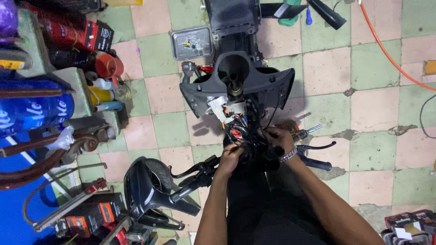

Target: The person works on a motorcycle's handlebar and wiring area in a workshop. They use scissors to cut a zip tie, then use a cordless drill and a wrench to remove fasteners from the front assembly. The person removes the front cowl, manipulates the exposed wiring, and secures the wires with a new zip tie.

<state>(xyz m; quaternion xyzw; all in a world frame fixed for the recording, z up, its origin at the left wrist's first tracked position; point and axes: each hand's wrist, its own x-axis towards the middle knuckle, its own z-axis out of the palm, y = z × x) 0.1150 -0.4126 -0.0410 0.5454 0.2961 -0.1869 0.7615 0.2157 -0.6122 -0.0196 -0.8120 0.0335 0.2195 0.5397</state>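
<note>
Both hands are buried in the wiring bundle (245, 131) of a stripped scooter front end standing on the checked pink and green tiled floor (372, 113). The bundle is a dark tangle of black cables with a few red and orange connectors showing through, and it hangs just below the white connector blocks (222, 106) behind the black front cowl (236, 81). The left hand (230, 156) is curled in at the lower left of the tangle, fingers pinched on some of the wires. The right hand (278, 136) is closed over the right side of the same bundle, a metal bracelet (288, 155) on its wrist; which strand each hand has I can't quite make out, the cables being so dark and crowded.

The handlebar runs across under the hands, its left grip and lever (193, 174) poking toward a detached dark headlight cover (152, 188) lying on the floor, its right grip and lever (315, 154) sticking out the other side. A shallow grey tray (175, 45) with small parts sits on the tiles above the cowl, and an orange hose (386, 50) crosses the far right.
</note>
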